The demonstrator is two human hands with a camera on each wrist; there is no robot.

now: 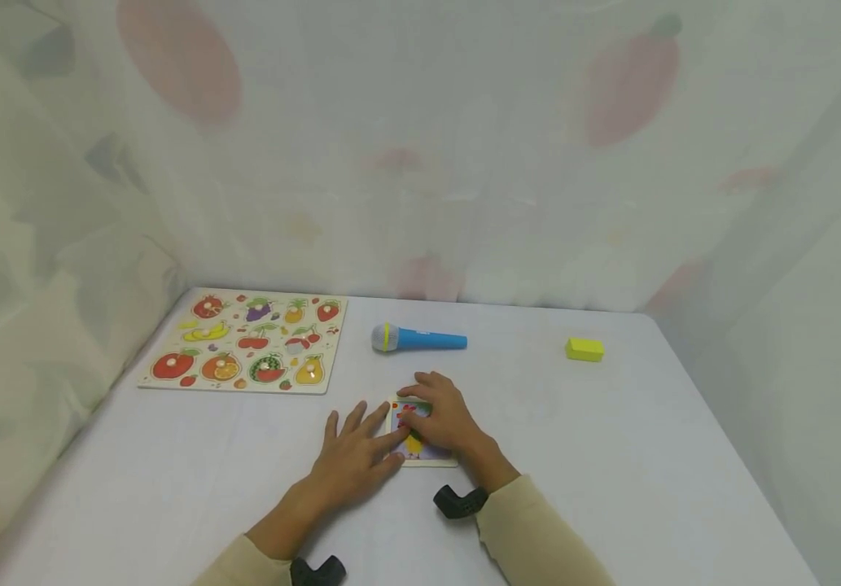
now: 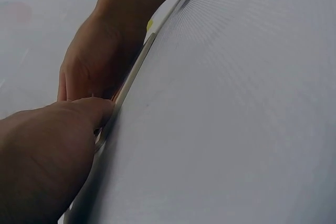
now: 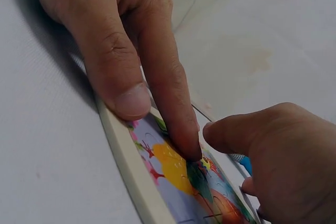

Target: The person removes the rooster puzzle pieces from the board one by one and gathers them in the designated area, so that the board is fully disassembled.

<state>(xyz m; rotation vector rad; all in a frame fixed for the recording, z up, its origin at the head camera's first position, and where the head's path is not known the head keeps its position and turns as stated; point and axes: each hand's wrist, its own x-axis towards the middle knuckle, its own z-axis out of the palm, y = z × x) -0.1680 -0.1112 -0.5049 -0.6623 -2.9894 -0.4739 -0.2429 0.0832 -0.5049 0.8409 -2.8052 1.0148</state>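
A small square picture puzzle [image 1: 414,446] in a pale frame lies on the table between both hands. Its picture, with a yellow figure, green leaves and orange, shows closely in the right wrist view. My left hand [image 1: 352,464] spreads its fingers at the board's left side. The left thumb [image 3: 131,103] rests on the frame's edge and the index fingertip [image 3: 191,150] presses on the picture. Over the board's upper right bends my right hand [image 1: 449,417], fingers at the far edge, thumb above the picture. The right hand covers that corner of the board.
A fruit peg puzzle board [image 1: 288,321] lies at the back left. Beyond the hands is a blue toy microphone [image 1: 427,339] with a grey head. A yellow block [image 1: 584,349] sits at the back right. Patterned cloth [image 1: 493,203] hangs behind the white table.
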